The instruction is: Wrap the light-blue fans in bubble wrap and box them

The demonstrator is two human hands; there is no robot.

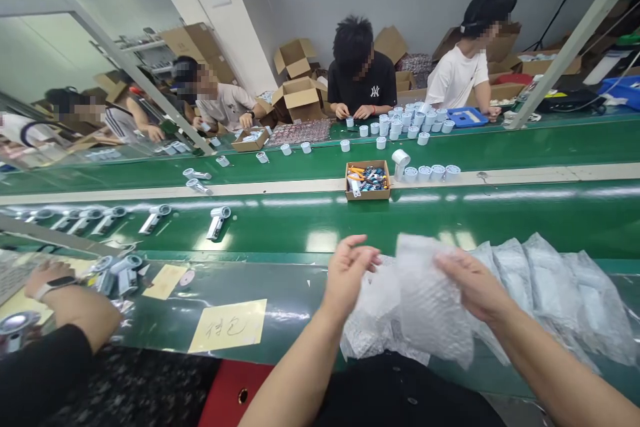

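In the head view my right hand (473, 280) pinches the upper right edge of a translucent bubble-wrap bag (433, 307) and holds it above the bench in front of my body. My left hand (349, 277) is raised just left of this bag, its fingers loosely curved and apart, with nothing visible in them. Under and behind the held bag lies a pile of more bubble wrap (370, 320). To the right, several filled bubble-wrap bags (550, 280) lie side by side, with pale objects inside. Whether the held bag contains anything is hard to see.
A green conveyor belt (280, 220) carries silver-grey handheld devices (219, 221). Beyond it stand a small carton of mixed parts (367, 195) and white round cups (425, 173). A handwritten yellow paper (229, 325) lies left. A co-worker's arm (75, 300) reaches in there; several people sit opposite.
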